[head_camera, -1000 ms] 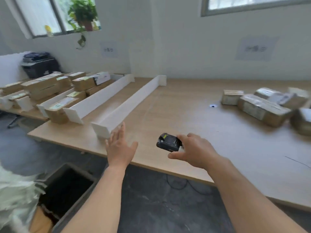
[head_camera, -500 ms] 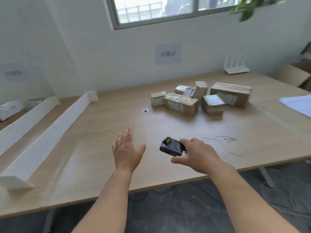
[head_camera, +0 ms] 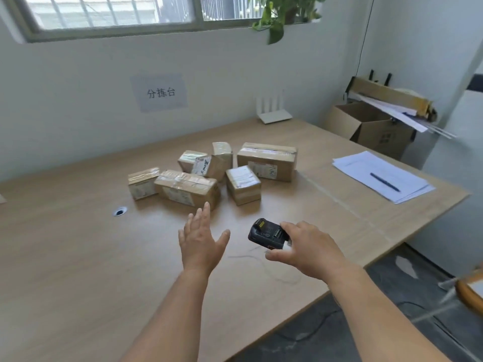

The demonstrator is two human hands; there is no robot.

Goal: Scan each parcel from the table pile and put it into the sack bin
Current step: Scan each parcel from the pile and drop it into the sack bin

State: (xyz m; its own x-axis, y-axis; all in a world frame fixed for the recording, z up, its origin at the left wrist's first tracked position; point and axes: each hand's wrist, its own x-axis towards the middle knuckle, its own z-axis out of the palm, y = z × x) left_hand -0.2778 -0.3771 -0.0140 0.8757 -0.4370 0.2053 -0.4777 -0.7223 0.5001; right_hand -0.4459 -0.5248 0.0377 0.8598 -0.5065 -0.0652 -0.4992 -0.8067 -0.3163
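Observation:
Several brown taped cardboard parcels lie in a pile [head_camera: 213, 172] on the wooden table [head_camera: 78, 257], the nearest a long box [head_camera: 187, 188]. My left hand [head_camera: 201, 236] hovers empty over the table just in front of that box, fingers straight and spread. To its right, my right hand [head_camera: 305, 246] grips a black handheld scanner [head_camera: 266, 233], its head pointing toward the pile. The sack bin is out of view.
White papers with a pen [head_camera: 381, 175] lie at the table's right end. A white router [head_camera: 273, 112] stands by the back wall. An open cardboard box [head_camera: 371, 126] sits beyond the right corner. A small cable hole [head_camera: 120, 211] is left of the pile.
The view has swung right from the white dividers and sack bin to the parcel pile, which now sits close ahead. Both hands have come nearer the parcels; the scanner stays in my right hand.

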